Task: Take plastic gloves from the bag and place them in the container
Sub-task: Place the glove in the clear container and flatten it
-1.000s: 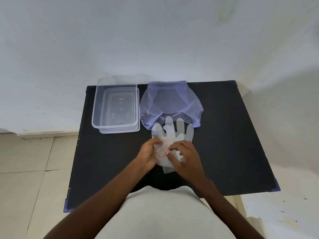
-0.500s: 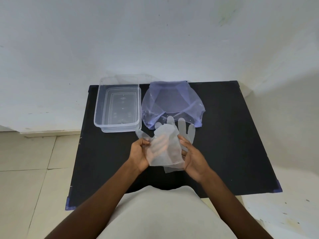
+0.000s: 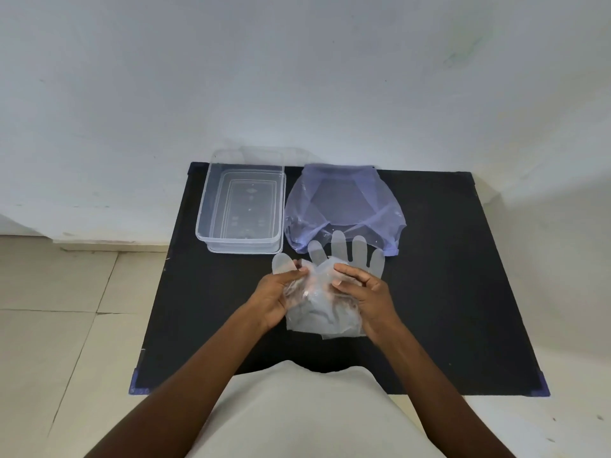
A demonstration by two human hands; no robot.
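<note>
— What is the person wearing?

— A plain, pale cream top, seen at six o'clock in the head view as a smooth rounded shape with no print, buttons or seams showing.

— Sleeves?

— None in view. Both forearms are bare from the bottom edge up to the wrists, entering from about seven and five o'clock.

— Anything on the hands?

— The left hand [image 3: 277, 296] and right hand [image 3: 367, 296] are bare: no rings, watch or bands visible. The nails look short and unpainted, though they are small here.
</note>
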